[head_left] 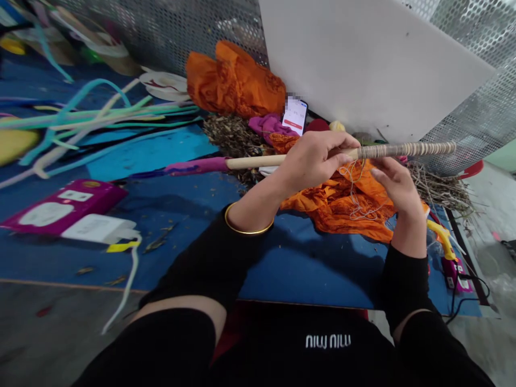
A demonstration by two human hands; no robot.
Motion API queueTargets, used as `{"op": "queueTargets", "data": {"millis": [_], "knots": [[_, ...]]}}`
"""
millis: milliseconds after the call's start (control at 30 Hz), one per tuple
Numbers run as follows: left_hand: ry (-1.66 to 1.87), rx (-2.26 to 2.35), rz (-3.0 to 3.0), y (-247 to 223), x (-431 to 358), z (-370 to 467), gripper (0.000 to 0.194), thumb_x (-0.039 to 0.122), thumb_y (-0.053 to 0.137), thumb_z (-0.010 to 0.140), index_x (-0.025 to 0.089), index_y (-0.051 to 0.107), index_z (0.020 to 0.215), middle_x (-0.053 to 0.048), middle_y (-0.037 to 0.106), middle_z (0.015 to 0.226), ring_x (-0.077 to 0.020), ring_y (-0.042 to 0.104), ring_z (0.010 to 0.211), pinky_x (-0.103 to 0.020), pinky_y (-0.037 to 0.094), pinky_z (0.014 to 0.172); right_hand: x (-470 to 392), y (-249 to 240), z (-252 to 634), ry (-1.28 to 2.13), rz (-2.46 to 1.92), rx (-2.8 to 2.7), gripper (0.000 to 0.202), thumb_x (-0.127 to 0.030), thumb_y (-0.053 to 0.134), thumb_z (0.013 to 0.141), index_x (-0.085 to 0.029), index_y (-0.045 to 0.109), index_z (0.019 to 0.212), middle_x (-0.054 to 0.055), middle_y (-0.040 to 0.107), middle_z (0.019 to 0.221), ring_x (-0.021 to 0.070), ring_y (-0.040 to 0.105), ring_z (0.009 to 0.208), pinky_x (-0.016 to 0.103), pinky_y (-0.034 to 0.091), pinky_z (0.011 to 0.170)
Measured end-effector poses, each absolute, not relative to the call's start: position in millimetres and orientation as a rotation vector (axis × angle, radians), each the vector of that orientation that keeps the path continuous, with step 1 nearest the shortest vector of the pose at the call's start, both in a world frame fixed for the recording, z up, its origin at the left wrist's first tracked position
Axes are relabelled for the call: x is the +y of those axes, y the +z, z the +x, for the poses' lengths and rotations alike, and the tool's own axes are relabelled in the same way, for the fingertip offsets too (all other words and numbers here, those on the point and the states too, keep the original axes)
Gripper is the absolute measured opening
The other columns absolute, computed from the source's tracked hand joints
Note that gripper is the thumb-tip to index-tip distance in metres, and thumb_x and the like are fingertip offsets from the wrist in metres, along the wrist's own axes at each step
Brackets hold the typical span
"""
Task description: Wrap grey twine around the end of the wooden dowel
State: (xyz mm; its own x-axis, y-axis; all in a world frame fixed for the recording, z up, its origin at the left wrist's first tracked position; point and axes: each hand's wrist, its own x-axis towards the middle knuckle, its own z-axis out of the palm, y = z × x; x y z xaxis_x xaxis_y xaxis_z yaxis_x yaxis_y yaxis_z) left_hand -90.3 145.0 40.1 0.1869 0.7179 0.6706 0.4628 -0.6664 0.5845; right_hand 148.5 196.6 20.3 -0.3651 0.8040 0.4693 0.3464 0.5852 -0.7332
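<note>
A long wooden stick (258, 162) lies across the view, held up above the table. Its right part is wrapped in bands of pale and brown cord (419, 149), and pink cloth (201, 165) covers its left part. My left hand (312, 161) is closed around the bare wood, the thumb lying along it by the start of the wrapping. My right hand (397, 183) is at the underside of the wrapped part, fingers curled against it and partly hidden behind it. Loose thin thread (355, 196) hangs in tangles between the hands, over orange patterned cloth (334, 209).
The blue table (306, 258) bears dry twigs (229, 134), a phone (295, 115), an orange bundle (234, 80) and coloured strips (100, 115). Purple packets (76, 201) lie left. A yellow-handled tool (441, 236) lies right. A white board (363, 59) stands behind.
</note>
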Motion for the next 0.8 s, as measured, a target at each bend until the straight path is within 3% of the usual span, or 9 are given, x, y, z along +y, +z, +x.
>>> {"op": "queueTargets", "data": {"millis": [67,133,200,267,367,467,600,733,800], "knots": [[1.475,1.121,2.216,39.3,145.9,-89.4,0.027,0.023,0.056,0.091,0.016,0.075,0.109,-0.003,0.075,0.088,-0.0142,0.064,0.075,-0.026,0.05,0.069,181.8,20.4,125.6,0.892,-0.769,-1.908,0.044,-0.06,0.075,0.084,-0.026,0.071,0.112,0.006,0.077,0.114,0.0229,0.072,0.111,0.042,0.058,0.102],[1.49,1.108,2.219,37.4,148.3,-89.6,0.026,0.022,0.056,0.091,0.016,0.074,0.109,-0.003,0.076,0.091,-0.0147,0.066,0.078,-0.026,0.052,0.072,168.2,21.6,109.4,0.876,-0.773,-1.873,0.038,-0.061,0.072,0.087,-0.025,0.07,0.097,0.003,0.077,0.097,0.0189,0.072,0.092,0.036,0.06,0.089],[1.523,1.103,2.209,35.4,151.9,-90.9,0.026,0.022,0.056,0.091,0.016,0.073,0.109,-0.003,0.076,0.094,-0.0149,0.067,0.081,-0.026,0.053,0.075,157.0,23.8,101.4,0.686,-0.83,-1.899,0.036,-0.055,0.064,0.096,-0.023,0.064,0.079,0.0,0.069,0.077,0.0146,0.065,0.072,0.032,0.057,0.075],[1.56,1.107,2.191,34.1,155.8,-92.8,0.025,0.022,0.056,0.092,0.016,0.073,0.109,-0.003,0.077,0.096,-0.0149,0.068,0.083,-0.026,0.053,0.076,148.7,25.8,98.9,0.404,-0.829,-1.941,0.039,-0.047,0.057,0.101,-0.023,0.059,0.072,-0.001,0.061,0.071,0.0132,0.058,0.067,0.032,0.055,0.071],[1.58,1.119,2.17,33.2,160.0,-94.6,0.023,0.024,0.057,0.094,0.015,0.072,0.109,-0.003,0.077,0.097,-0.0145,0.067,0.083,-0.026,0.052,0.075,143.3,24.4,96.5,0.085,-0.666,-1.922,0.035,-0.043,0.054,0.103,-0.023,0.061,0.076,0.004,0.063,0.089,0.0171,0.064,0.086,0.038,0.059,0.082],[1.558,1.13,2.153,31.7,160.9,-92.6,0.022,0.026,0.058,0.095,0.015,0.072,0.108,-0.003,0.076,0.093,-0.0142,0.067,0.08,-0.026,0.051,0.074,145.3,16.4,91.5,0.005,-0.546,-1.802,0.042,-0.049,0.046,0.105,-0.023,0.062,0.077,0.009,0.061,0.109,0.0239,0.067,0.109,0.047,0.061,0.093],[1.517,1.103,2.099,28.2,159.4,-85.5,0.021,0.023,0.059,0.095,0.015,0.073,0.108,-0.003,0.076,0.089,-0.0144,0.068,0.08,-0.026,0.052,0.075,151.4,7.8,84.6,0.053,-0.532,-1.627,0.046,-0.056,0.043,0.104,-0.024,0.065,0.08,0.01,0.059,0.112,0.0274,0.067,0.115,0.054,0.06,0.099],[1.466,0.987,1.998,27.3,158.5,-79.2,0.017,0.024,0.06,0.095,0.014,0.072,0.104,-0.005,0.077,0.09,-0.0144,0.068,0.079,-0.025,0.052,0.072,153.5,10.8,79.4,0.524,-0.287,-1.492,0.039,-0.049,0.047,0.104,-0.025,0.058,0.075,0.001,0.058,0.078,0.0189,0.069,0.078,0.047,0.063,0.086],[1.438,0.914,1.963,28.0,158.5,-77.1,0.016,0.023,0.06,0.096,0.014,0.071,0.104,-0.005,0.076,0.089,-0.0132,0.068,0.076,-0.025,0.052,0.069,152.3,15.2,78.9,0.724,-0.284,-1.416,0.04,-0.049,0.051,0.102,-0.025,0.052,0.069,-0.004,0.044,0.061,0.0125,0.054,0.053,0.037,0.06,0.071]]}}
